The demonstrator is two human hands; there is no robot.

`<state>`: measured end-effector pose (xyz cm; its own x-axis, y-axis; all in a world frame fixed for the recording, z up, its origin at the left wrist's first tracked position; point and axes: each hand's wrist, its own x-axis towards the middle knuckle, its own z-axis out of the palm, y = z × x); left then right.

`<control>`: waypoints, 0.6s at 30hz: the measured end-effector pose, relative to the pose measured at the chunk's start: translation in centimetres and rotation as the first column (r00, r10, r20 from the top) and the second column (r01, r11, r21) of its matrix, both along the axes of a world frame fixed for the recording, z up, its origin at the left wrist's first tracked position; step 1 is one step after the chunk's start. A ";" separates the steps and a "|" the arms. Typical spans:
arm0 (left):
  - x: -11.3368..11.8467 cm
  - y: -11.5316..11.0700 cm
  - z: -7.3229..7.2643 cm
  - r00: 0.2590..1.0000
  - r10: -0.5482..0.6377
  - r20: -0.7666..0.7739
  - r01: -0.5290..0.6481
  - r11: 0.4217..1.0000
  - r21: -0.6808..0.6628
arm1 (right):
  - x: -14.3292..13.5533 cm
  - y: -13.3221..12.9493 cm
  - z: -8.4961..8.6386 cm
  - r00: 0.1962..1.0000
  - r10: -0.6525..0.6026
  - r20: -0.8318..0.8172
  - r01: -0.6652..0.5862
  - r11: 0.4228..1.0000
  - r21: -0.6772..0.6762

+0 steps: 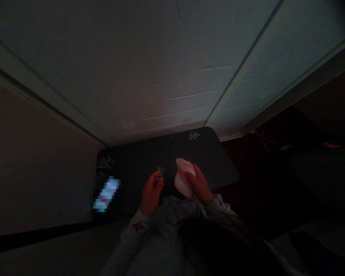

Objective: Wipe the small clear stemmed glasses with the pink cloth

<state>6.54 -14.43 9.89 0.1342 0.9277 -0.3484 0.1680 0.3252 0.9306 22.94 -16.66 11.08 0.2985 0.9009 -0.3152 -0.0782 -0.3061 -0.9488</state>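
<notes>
My left hand (151,193) is closed around a small clear glass (160,172), with its rim pointing up and away from me. To the right, my right hand (200,184) grips a folded pink and white cloth (184,178) between thumb and fingers. The glass and the cloth are apart, both held above the dark table (138,157). Dim light hides the finer detail of my fingers.
Clear glasses (194,135) stand at the table's far right edge, and several more glass items (105,163) at its left end. A lit, blurred-out screen (106,194) lies near the left edge. A pale panel with hearts (151,89) rises behind; a white cable (266,141) lies right.
</notes>
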 end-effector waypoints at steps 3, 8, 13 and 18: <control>0.1 -0.5 0.9 0.988 -0.146 0.052 0.146 0.989 0.007 | -1.3 -0.6 1.0 0.994 0.021 0.106 -0.042 0.979 0.202; -0.1 -1.3 3.0 0.960 -0.278 0.017 0.275 0.956 0.104 | -3.9 -2.0 1.7 0.971 0.164 0.174 -0.225 0.874 0.430; -1.4 -2.0 4.1 0.953 -0.301 -0.037 0.303 0.947 0.105 | -4.9 -2.3 1.8 0.914 0.251 0.320 -0.370 0.840 0.397; -2.1 -2.0 4.4 0.928 -0.356 -0.106 0.367 0.925 0.103 | -4.7 -1.4 1.7 0.834 0.338 0.436 -0.485 0.825 0.290</control>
